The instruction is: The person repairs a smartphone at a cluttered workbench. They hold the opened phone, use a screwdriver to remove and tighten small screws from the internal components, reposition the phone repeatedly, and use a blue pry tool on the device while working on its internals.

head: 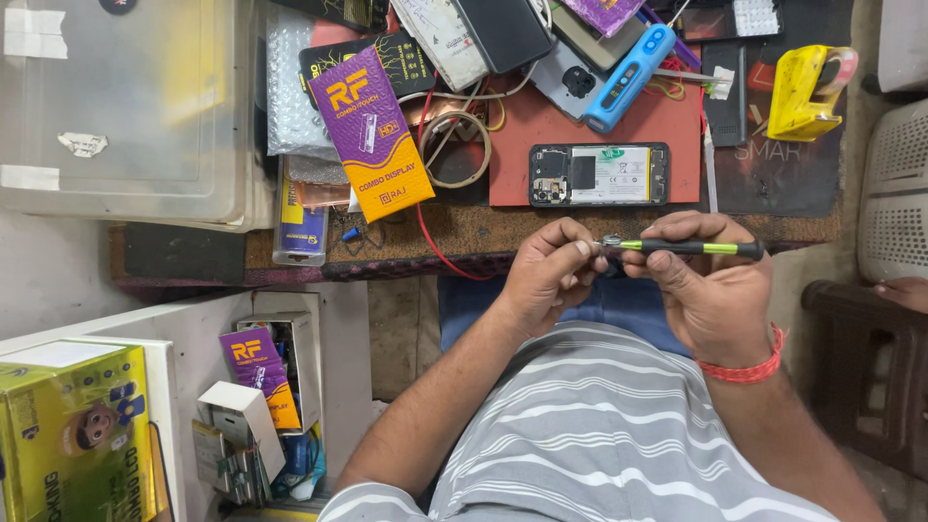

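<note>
We saw the right hand (710, 290) wrapped around a slim black and green precision screwdriver (686, 248), its grip closed on the handle so that the tool lay level just off the near edge of the bench (464, 232). The left hand (549, 275) met the tool at its metal tip (609, 241), finger and thumb pinched narrowly on that tip; whether a separate bit sat between the fingers we could not tell. Both hands hung above the person's lap, over a grey striped shirt (599, 435). A red thread band (749, 367) circled the right wrist.

On the bench just beyond the hands lay an opened smartphone (599, 175), back cover off, with its battery and boards showing, resting at the near edge of a red work mat (599, 126). Near the mat's far edge lay a blue handheld tool (628, 64). A purple and orange pouch (372, 130) lay tilted to the left of the mat, beside a coil of cable (459, 145). A yellow tape dispenser (807, 92) stood towards the bench's far right corner, and a clear plastic box (126, 106) occupied the left end.
</note>
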{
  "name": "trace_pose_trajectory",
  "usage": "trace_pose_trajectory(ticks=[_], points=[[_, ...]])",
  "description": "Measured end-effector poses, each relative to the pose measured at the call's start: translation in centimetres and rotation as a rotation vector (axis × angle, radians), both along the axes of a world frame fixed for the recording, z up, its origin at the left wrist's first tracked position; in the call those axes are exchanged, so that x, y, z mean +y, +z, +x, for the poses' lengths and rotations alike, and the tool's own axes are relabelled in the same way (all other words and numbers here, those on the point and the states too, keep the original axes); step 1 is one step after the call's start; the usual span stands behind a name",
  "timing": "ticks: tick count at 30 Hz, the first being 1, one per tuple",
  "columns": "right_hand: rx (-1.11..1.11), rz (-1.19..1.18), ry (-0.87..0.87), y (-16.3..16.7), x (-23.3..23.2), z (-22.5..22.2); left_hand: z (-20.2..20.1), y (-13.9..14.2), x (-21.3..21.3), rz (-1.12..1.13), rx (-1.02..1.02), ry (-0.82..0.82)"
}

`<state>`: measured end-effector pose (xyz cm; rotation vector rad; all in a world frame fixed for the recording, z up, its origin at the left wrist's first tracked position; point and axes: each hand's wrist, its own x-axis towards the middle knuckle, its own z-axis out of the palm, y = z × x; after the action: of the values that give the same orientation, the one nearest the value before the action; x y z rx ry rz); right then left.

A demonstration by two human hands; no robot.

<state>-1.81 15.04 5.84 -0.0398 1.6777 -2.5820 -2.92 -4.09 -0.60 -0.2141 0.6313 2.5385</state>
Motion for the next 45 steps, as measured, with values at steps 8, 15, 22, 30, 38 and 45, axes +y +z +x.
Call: trace_pose_trajectory(ticks=[8, 15, 22, 30, 38, 45], points=[[0.296, 0.387, -0.098, 1.2, -2.0, 1.0, 0.3, -0.9, 0.6, -0.013, 0.040, 0.014], [0.440, 0.523, -0.168, 1.2, -2.9, 0.8, 0.4, -0.9, 0.7, -0.020, 0.070, 0.036], [0.489, 0.625, -0.155, 0.5, -2.8, 0.9, 0.4, -1.1, 0.7, -0.061, 0.074, 0.043], [0.476, 0.593, -0.164, 0.5, -2.8, 1.1, 0.5, -1.1, 0.8, -0.050, 0.054, 0.034], [0.511, 0.615, -0.160, 0.2, -2.9, 0.9, 0.5, -1.2, 0.9, -0.087, 0.064, 0.059], [0.359, 0.507, -0.207, -0.6, -2.3, -0.3, -0.2, 0.7, -0.8, -0.005, -0.044, 0.010]])
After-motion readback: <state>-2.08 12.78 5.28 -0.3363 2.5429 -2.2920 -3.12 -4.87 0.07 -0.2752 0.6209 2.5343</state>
